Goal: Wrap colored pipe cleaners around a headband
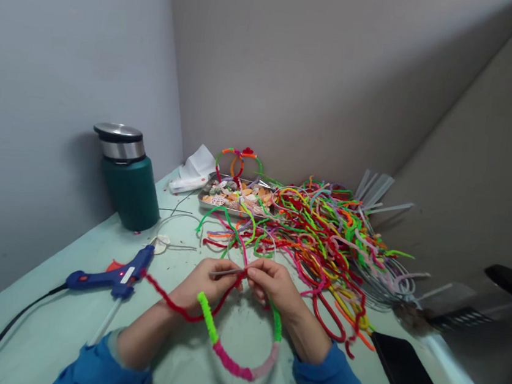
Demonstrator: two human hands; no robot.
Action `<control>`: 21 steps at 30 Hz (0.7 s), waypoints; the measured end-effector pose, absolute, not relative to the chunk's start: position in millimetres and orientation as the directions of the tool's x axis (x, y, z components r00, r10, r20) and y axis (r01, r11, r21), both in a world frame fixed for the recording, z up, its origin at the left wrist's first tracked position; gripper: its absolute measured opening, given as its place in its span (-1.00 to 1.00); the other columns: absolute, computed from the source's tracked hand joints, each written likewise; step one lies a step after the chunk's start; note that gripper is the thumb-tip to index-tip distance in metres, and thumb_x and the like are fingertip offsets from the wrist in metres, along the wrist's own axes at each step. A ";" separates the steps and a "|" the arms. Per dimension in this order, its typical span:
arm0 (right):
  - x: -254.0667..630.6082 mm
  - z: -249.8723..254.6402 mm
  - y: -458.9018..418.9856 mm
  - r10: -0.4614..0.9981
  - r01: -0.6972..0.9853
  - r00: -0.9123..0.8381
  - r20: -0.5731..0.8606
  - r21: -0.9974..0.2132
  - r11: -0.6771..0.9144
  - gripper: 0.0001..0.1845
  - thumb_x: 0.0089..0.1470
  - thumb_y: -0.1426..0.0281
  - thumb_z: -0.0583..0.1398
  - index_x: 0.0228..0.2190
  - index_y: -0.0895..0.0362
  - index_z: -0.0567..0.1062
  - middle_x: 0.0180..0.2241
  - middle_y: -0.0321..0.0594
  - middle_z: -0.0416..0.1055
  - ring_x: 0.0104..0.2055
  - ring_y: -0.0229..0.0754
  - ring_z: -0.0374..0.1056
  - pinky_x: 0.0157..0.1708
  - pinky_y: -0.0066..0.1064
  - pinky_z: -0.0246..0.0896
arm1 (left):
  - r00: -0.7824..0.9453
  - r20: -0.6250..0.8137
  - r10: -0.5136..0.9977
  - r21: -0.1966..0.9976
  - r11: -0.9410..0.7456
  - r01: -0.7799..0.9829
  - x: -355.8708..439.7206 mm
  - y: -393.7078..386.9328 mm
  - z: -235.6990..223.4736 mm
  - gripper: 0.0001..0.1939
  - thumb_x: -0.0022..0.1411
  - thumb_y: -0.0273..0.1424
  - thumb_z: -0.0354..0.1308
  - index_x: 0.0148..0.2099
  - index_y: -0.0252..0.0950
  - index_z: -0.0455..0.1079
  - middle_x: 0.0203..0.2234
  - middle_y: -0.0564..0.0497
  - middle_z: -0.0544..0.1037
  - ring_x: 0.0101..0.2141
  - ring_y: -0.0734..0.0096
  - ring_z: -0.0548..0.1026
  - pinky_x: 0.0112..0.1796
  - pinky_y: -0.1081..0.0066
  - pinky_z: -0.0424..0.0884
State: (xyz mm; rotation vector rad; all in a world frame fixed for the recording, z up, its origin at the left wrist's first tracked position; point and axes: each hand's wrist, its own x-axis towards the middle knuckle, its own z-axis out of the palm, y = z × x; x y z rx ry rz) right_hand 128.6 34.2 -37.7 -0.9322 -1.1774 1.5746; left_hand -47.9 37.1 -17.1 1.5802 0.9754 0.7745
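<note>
Between my hands is a hoop-shaped headband (232,368), wrapped in lime, magenta, pink and green fuzzy pipe cleaner. Its curve hangs toward me, and a bare grey end shows at my left fingers. My left hand (213,282) is closed in a pinch on that bare part. With thumb and index finger, my right hand (273,283) pinches a red pipe cleaner (169,302) where it meets the band. The red strand's loose end trails left over my left wrist. A magenta strand (244,249) stands up just beyond my fingertips.
A blue glue gun (121,275) with its cord lies left, near a green bottle (129,190). Beyond my hands are a metal tray (204,201) of shells and a big pipe cleaner pile (327,218). Scissors (329,314) and a black flat object (414,382) lie right.
</note>
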 end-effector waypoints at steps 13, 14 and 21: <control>128.9 -28.6 31.8 0.881 -0.368 -0.442 -0.166 -0.862 -0.347 -0.74 -0.21 0.33 0.33 -0.51 0.19 0.38 -0.71 -0.44 0.25 -0.78 -0.50 -0.03 -0.80 -0.62 -0.17 | 0.480 0.326 0.814 0.840 -0.483 0.249 -51.2 37.6 -6.7 -0.81 0.10 -0.45 0.11 -0.22 -0.34 0.47 -0.35 -0.10 0.55 -0.32 0.36 0.48 -0.30 0.43 0.38; 129.1 -27.9 31.5 0.877 -0.368 -0.448 -0.173 -0.859 -0.357 -0.73 -0.22 0.33 0.33 -0.50 0.19 0.38 -0.71 -0.45 0.24 -0.78 -0.50 -0.03 -0.80 -0.62 -0.17 | 0.500 0.358 0.789 0.819 -0.522 0.238 -51.5 37.3 -6.4 -0.82 0.11 -0.47 0.10 -0.23 -0.33 0.48 -0.36 -0.09 0.55 -0.33 0.37 0.48 -0.30 0.44 0.38; 127.9 -22.8 28.6 0.850 -0.341 -0.483 -0.208 -0.850 -0.402 -0.73 -0.23 0.33 0.33 -0.52 0.20 0.37 -0.71 -0.43 0.28 -0.79 -0.52 -0.06 -0.80 -0.61 -0.20 | 0.525 0.461 0.716 0.741 -0.636 0.216 -52.9 37.6 -9.1 -0.86 0.13 -0.46 0.11 -0.28 -0.34 0.48 -0.44 -0.07 0.54 -0.43 0.44 0.46 -0.39 0.49 0.34</control>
